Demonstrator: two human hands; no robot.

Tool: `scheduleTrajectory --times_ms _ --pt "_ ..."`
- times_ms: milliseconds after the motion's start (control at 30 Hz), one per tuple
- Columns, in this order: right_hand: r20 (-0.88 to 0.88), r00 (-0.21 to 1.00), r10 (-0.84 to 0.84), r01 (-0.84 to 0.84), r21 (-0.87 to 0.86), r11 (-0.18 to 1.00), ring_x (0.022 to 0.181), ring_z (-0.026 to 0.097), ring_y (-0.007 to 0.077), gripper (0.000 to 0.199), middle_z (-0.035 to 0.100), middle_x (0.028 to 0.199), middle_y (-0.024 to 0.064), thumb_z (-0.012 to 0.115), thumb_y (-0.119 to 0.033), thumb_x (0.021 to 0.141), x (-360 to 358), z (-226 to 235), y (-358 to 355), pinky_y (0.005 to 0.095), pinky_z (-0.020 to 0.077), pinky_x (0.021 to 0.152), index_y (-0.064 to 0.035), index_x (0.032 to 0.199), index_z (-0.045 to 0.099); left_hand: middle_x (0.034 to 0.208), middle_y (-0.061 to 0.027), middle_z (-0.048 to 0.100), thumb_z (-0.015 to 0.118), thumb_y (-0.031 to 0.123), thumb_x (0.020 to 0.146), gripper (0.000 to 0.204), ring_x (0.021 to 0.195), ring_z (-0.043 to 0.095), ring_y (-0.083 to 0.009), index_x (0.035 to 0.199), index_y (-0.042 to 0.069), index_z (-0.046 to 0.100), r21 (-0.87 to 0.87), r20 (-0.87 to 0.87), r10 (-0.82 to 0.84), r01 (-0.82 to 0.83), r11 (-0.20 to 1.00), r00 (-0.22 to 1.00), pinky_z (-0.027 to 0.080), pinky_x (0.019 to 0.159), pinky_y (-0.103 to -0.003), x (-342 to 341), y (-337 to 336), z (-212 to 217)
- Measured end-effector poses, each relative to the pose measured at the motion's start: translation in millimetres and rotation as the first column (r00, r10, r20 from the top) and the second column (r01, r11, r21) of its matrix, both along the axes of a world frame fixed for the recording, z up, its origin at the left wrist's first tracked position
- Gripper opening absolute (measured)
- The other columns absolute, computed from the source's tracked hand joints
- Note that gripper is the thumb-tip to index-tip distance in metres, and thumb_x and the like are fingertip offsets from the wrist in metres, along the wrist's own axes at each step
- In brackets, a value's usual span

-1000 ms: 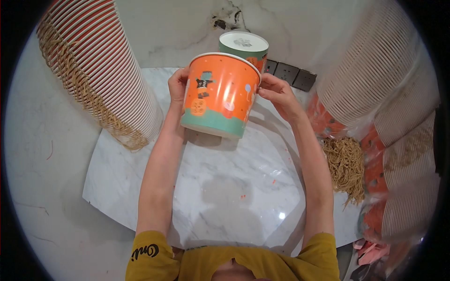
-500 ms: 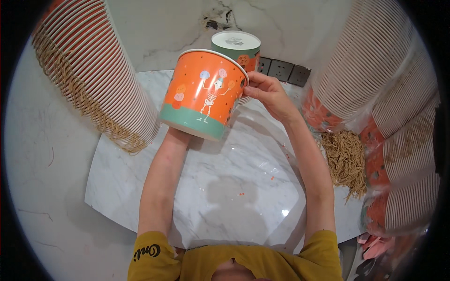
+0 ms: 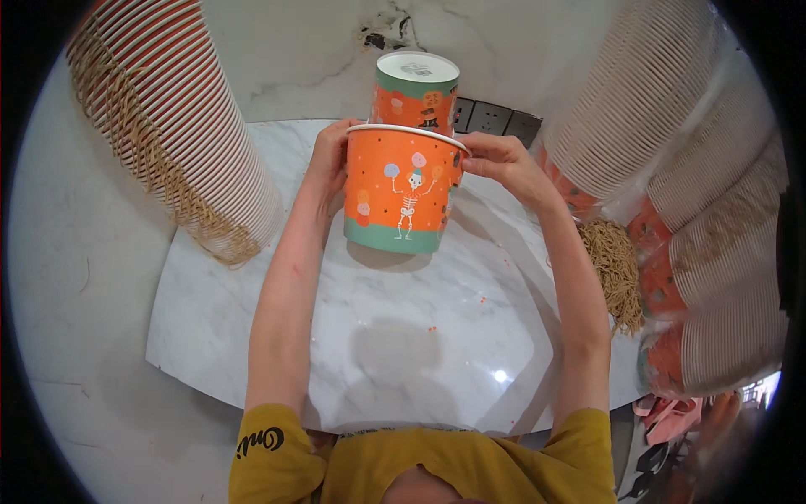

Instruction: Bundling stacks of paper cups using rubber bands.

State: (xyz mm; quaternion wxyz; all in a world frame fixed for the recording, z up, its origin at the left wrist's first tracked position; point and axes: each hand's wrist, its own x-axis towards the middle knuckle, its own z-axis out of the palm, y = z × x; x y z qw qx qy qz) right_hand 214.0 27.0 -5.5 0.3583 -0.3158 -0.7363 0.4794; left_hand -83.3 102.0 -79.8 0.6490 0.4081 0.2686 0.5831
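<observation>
An orange paper bucket [image 3: 378, 185] with a green base band and a printed skeleton is upright between my hands, over the table's far half. My left hand [image 3: 330, 155] grips the left side of its white rim, the fingers partly hidden behind the wall. At the right side of the rim, my right hand [image 3: 508, 164] pinches the edge between thumb and fingers. I cannot tell whether the base touches the table. Just behind it stands an upside-down bucket [image 3: 403, 102] of the same colours, white bottom up, its lower part hidden.
A tall stack of nested buckets [image 3: 210, 126] with a strip of tan twine leans at the left. More stacks in clear plastic [image 3: 646, 109] line the right side, beside a bundle of tan twine [image 3: 613, 269]. Black sockets [image 3: 491, 118] sit at the marble table's [image 3: 227, 336] back edge.
The bucket has come upright from a tilt and shifted right and slightly down. My left hand has moved from underneath or behind it to the left rim; my right hand stays on the right rim.
</observation>
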Motion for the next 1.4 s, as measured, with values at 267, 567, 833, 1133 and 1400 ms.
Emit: scheduleTrajectory --times_ms 267,567,833,1133,1400 --pt "-0.003 0.998 -0.065 0.065 0.094 0.993 0.116 0.058 0.0152 0.037 0.063 0.128 0.0073 0.063 -0.005 0.096 12 -12 -39 0.0315 0.0474 0.1 0.0005 0.133 0.061 0.084 -0.0022 0.068 0.052 0.008 0.085 0.018 0.08 0.063 -0.0111 0.091 0.002 0.068 0.269 -0.53 0.077 0.081 0.96 0.845 0.049 0.083 -0.027 -5 -28 52" --pt "0.067 0.976 -0.206 0.157 0.435 0.886 0.106 0.057 0.0144 0.041 0.064 0.11 0.0049 0.055 0.006 0.095 -2 -7 -74 0.0288 0.046 0.091 -0.0057 0.133 0.061 0.087 -0.0036 0.069 0.054 0.009 0.091 0.02 0.086 0.064 -0.011 0.098 -0.001 0.07 0.473 -0.648 0.264 0.106 0.874 0.714 0.049 0.085 -0.028 29 -105 109" --pt "0.189 0.922 -0.337 0.067 0.779 0.623 0.095 0.054 0.0259 0.039 0.06 0.096 0.0073 0.06 0.009 0.084 -16 -10 -77 0.0378 0.045 0.082 -0.0067 0.119 0.065 0.099 -0.0096 0.071 0.059 0.004 0.085 0.023 0.087 0.067 -0.0236 0.105 0.003 0.069 0.649 -0.76 0.567 0.35 0.676 0.317 0.053 0.078 -0.036 49 -166 92" --pt "0.178 0.855 -0.488 0.077 0.885 0.459 0.11 0.054 0.0309 0.05 0.059 0.119 0.0097 0.062 0.01 0.076 -9 -27 -75 0.0407 0.0466 0.092 -0.0088 0.123 0.061 0.098 -0.0117 0.07 0.057 0.005 0.082 0.026 0.089 0.066 -0.0322 0.104 0.007 0.072 0.602 -0.79 0.58 0.424 0.677 0.197 0.052 0.077 -0.042 78 -153 83" --pt "0.17 0.761 -0.626 0.23 0.831 0.506 0.105 0.059 0.029 0.044 0.059 0.118 0.0097 0.063 0.005 0.082 50 -17 -100 0.0396 0.0517 0.082 -0.0122 0.123 0.063 0.087 -0.0159 0.071 0.059 0.01 0.083 0.018 0.081 0.067 -0.035 0.093 0.006 0.074 0.623 -0.779 0.571 0.432 0.652 0.261 0.052 0.073 -0.045 98 -148 74"
